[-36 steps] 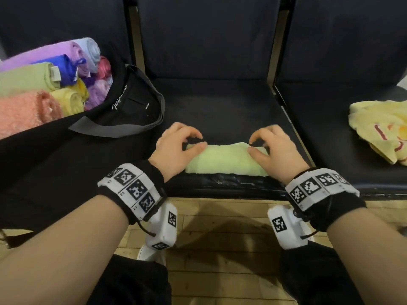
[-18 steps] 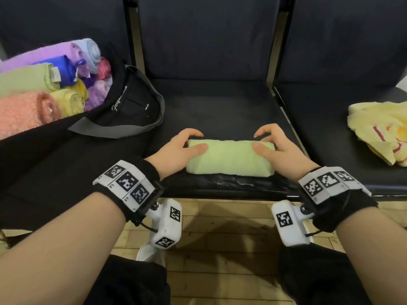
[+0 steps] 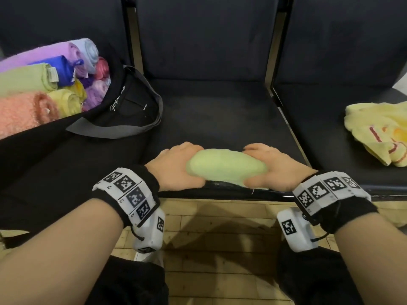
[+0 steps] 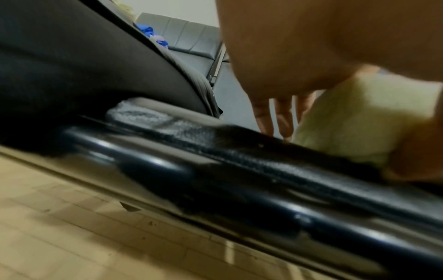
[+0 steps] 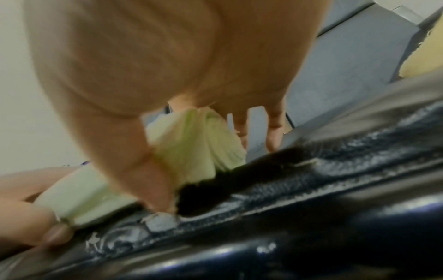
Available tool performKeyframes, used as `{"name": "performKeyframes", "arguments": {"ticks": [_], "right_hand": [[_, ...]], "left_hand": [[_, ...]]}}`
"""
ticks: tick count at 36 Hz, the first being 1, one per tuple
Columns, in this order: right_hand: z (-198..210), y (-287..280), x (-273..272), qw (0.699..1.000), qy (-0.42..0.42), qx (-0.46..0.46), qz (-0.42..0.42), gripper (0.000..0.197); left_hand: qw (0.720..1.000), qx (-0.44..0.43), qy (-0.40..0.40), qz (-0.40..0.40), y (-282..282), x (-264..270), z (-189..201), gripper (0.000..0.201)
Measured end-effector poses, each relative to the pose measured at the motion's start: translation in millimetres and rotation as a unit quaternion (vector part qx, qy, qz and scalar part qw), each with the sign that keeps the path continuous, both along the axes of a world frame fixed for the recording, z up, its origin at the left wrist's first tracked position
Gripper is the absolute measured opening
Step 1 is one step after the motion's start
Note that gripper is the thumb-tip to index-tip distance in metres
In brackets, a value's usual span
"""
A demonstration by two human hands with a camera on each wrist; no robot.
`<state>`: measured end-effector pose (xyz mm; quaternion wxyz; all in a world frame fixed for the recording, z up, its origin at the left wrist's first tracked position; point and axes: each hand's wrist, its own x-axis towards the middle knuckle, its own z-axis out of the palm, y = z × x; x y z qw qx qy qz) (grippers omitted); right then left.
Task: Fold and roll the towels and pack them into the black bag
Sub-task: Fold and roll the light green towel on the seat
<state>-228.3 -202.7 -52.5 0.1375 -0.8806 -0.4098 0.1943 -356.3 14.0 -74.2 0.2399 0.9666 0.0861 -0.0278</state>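
A rolled pale-green terry towel (image 3: 226, 167) lies at the black chair seat's (image 3: 220, 119) six o'clock edge, left hand (image 3: 176, 170) and right hand (image 3: 277, 168) gripping its ends; black fabric bag (image 3: 123, 115) of rolled towels at ten o'clock, crumpled yellow towel (image 3: 378, 133) at three

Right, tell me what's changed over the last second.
Both hands, left hand and right hand, have gone from pressing the light green towel roll to gripping its ends, drawing it toward the seat's front edge. The black bag and yellow towel stayed put.
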Motion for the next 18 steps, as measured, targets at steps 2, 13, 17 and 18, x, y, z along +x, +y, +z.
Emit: {"name": "performKeyframes", "arguments": {"ticks": [2, 13, 17, 18], "right_hand": [[2, 2, -2, 0.998, -0.048, -0.040, 0.008, 0.061], [20, -3, -6, 0.997, -0.042, 0.063, 0.014, 0.032], [31, 2, -15, 0.986, -0.138, 0.088, -0.019, 0.034], [37, 5, -19, 0.983, -0.156, 0.099, -0.021, 0.032]], "left_hand": [[0.999, 0.035, -0.008, -0.001, 0, 2, -1, 0.054], [0.996, 0.014, -0.077, -0.029, 16, -4, 9, 0.051], [0.988, -0.011, -0.155, 0.019, 11, -12, 23, 0.045], [0.982, -0.042, -0.178, 0.041, 9, -14, 29, 0.043]]}}
